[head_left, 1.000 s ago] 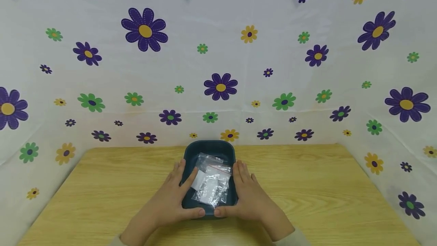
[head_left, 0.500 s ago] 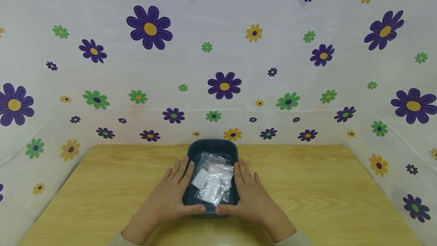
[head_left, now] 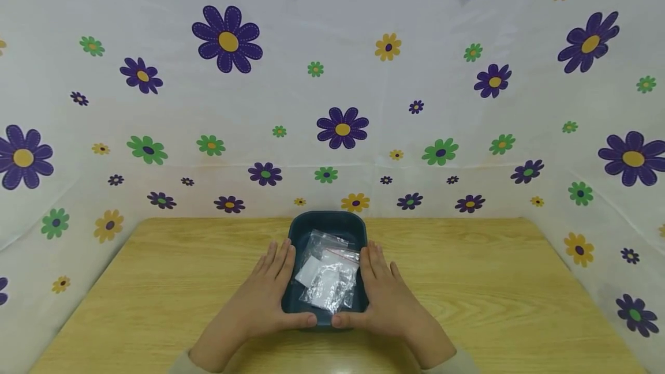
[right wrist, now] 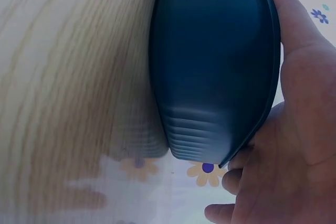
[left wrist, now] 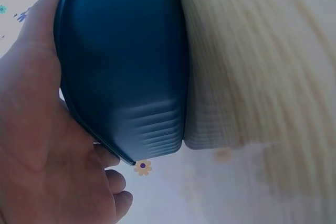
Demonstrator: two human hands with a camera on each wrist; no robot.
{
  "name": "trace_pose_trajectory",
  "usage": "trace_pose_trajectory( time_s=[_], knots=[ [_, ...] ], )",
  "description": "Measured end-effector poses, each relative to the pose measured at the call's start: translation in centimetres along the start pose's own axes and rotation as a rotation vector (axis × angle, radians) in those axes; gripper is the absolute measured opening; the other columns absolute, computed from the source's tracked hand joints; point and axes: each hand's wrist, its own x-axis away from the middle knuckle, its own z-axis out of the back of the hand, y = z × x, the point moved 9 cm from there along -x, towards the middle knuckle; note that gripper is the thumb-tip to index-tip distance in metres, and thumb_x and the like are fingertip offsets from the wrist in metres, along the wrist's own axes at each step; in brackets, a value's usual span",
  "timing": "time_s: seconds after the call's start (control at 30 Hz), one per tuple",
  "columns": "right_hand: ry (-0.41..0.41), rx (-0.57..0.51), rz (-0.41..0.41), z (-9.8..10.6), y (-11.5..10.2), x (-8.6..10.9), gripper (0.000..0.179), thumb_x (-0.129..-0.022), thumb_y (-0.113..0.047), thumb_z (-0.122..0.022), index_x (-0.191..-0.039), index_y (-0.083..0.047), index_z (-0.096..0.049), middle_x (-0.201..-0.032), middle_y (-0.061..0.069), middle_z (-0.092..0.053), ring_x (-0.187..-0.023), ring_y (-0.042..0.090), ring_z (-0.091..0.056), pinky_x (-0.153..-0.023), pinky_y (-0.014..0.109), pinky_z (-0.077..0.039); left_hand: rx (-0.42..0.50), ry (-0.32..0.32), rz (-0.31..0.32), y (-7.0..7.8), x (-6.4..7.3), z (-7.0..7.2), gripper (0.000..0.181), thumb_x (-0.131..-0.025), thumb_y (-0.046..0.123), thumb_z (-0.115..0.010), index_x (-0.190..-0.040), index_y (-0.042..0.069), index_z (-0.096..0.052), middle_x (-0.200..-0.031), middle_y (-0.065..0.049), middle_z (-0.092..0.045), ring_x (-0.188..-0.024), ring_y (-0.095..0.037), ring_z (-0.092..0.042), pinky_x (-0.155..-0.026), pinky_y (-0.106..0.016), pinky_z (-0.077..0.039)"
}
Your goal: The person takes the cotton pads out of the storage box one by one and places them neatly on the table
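A dark blue-green plastic bin (head_left: 324, 221) stands on the table between my two hands. Inside lie several clear zip-top plastic bags (head_left: 332, 281), crumpled and overlapping; one shows a red seal line, and white pieces show among them. My left hand (head_left: 262, 299) lies along the bin's left side, fingers straight at the rim, its thumb across the near rim. Mirroring it on the right side is my right hand (head_left: 389, 302), fingers straight and thumb on the near rim. The wrist views show the palms beside the bin's ribbed outer wall (left wrist: 152, 124), with its base on the table.
The light wood-grain table (head_left: 493, 281) extends to both sides of the bin. Behind it and at either side hangs a white cloth (head_left: 291, 97) printed with purple, yellow and green flowers. The bin's far end is close to the table's back edge.
My left index finger, which overlapped the bin's inside, now lies along its outer left edge. The whole scene has shifted slightly right in the head view. The bags lie as before.
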Motion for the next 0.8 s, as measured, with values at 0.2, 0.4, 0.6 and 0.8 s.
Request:
trace_pose_trajectory(
  time_s=[0.2, 0.4, 0.6, 0.8],
  knots=[
    [0.004, -0.023, 0.009, -0.2, -0.2, 0.0, 0.134, -0.070, -0.084, -0.063, -0.159, 0.000, -0.009, -0.166, 0.018, 0.000, -0.154, 0.031, 0.005, -0.121, 0.060, -0.012, 0.000, 0.002, -0.010, -0.2, 0.1, -0.1, 0.131, -0.070, 0.090, -0.053, -0.159, 0.003, -0.013, -0.167, -0.014, -0.002, -0.153, -0.036, 0.003, -0.122, -0.055, -0.014],
    [0.016, -0.032, 0.031, -1.1, -1.2, -0.3, 0.133, -0.071, -0.084, -0.062, -0.159, 0.001, -0.008, -0.167, 0.018, 0.004, -0.154, 0.033, 0.005, -0.120, 0.060, -0.014, 0.008, 0.004, -0.010, -1.2, 0.6, 0.2, 0.131, -0.070, 0.090, -0.055, -0.158, 0.002, -0.017, -0.167, -0.014, -0.005, -0.153, -0.038, -0.002, -0.121, -0.057, -0.017],
    [0.029, -0.025, 0.041, -1.5, -2.5, -0.7, 0.134, -0.071, -0.084, -0.062, -0.159, 0.001, -0.008, -0.167, 0.018, 0.004, -0.154, 0.033, 0.004, -0.120, 0.060, -0.015, 0.001, 0.037, -0.015, -2.1, 1.5, 0.8, 0.130, -0.069, 0.089, -0.057, -0.157, 0.000, -0.022, -0.167, -0.015, -0.010, -0.153, -0.040, -0.010, -0.120, -0.058, -0.019],
    [0.008, -0.032, 0.041, -2.0, -3.6, -1.1, 0.134, -0.071, -0.085, -0.061, -0.159, 0.000, -0.007, -0.167, 0.018, 0.003, -0.154, 0.031, 0.005, -0.121, 0.059, -0.015, 0.006, 0.020, -0.015, -2.9, 2.2, 1.3, 0.129, -0.070, 0.088, -0.058, -0.157, -0.001, -0.023, -0.167, -0.017, -0.009, -0.152, -0.042, -0.010, -0.119, -0.059, -0.018]
  ],
)
